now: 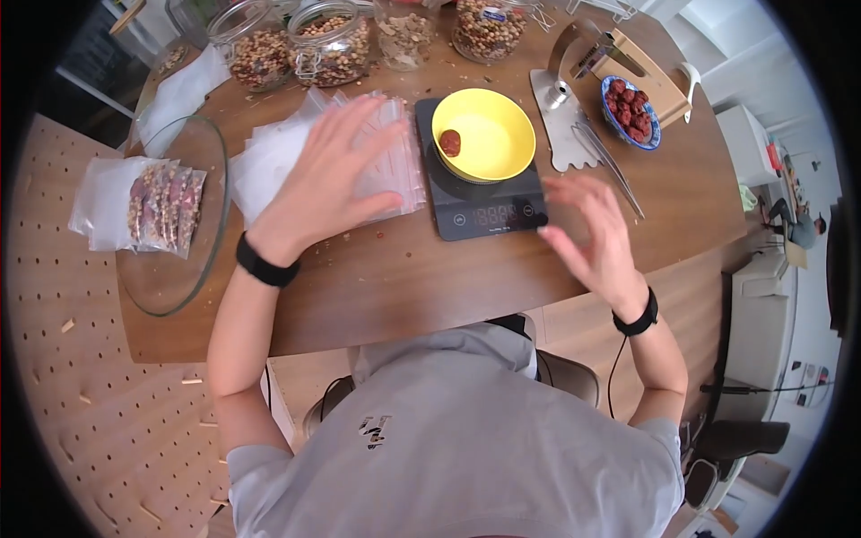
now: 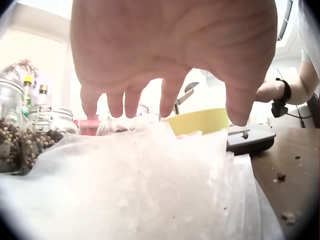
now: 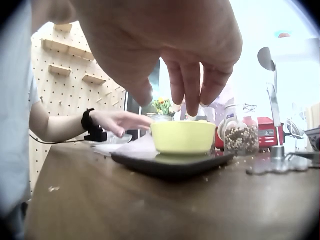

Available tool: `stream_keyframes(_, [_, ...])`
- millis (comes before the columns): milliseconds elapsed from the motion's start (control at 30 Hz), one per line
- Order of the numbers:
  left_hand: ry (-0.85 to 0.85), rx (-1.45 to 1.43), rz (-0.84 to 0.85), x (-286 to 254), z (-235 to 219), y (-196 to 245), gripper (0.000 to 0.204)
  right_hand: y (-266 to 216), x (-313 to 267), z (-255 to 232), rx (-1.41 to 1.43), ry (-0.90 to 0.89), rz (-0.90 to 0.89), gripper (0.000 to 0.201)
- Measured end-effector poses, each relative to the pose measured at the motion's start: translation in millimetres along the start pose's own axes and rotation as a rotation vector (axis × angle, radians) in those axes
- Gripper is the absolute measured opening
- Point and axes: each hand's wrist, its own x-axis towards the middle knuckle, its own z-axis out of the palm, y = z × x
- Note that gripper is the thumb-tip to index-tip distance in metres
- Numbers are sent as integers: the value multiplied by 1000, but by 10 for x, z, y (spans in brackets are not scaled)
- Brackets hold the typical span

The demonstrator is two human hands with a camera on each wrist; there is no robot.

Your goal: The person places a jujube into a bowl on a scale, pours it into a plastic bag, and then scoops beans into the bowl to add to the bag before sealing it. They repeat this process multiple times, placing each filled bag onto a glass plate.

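Observation:
My left hand (image 1: pixel 334 175) hovers palm down over a stack of clear zip bags (image 1: pixel 269 166), fingers spread and nothing in it. To the right, a yellow bowl (image 1: pixel 498 134) sits on a black kitchen scale (image 1: pixel 453 224) with a lit display. One dark red, wrinkled dried fruit (image 1: pixel 450 143) lies inside the bowl. My right hand (image 1: pixel 594 229) is in the air by the scale's right front corner, its fingers loosely bent and apart. In the right wrist view the yellow bowl (image 3: pixel 183 137) shows beyond those fingers, with no object between them.
A blue patterned bowl (image 1: pixel 657 134) of similar red fruits stands at right, near a metal stand (image 1: pixel 558 134) and tweezers (image 1: pixel 619 175). Jars of mixed grains (image 1: pixel 330 45) line the back. Filled bags (image 1: pixel 166 211) lie in a glass dish (image 1: pixel 161 312) at left.

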Motion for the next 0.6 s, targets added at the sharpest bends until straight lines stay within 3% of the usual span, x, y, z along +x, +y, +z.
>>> stream_keyframes(233, [19,34,-99,-200,-112,-86,68,-144,-325,157,36,-257,30,41])
stream_keyframes(400, [20,-2,-172,-287,-98,-177,69,-475,41,322,198,-373,-162,41])
stream_keyframes(533, [78,-68,-248,-281,-115,-260,81,-456,198,371,204,-315,-230,38])
stream_keyframes(600, [123,-47,-300,-235,-120,-318,94,-460,248,293,231,-177,-188,33])
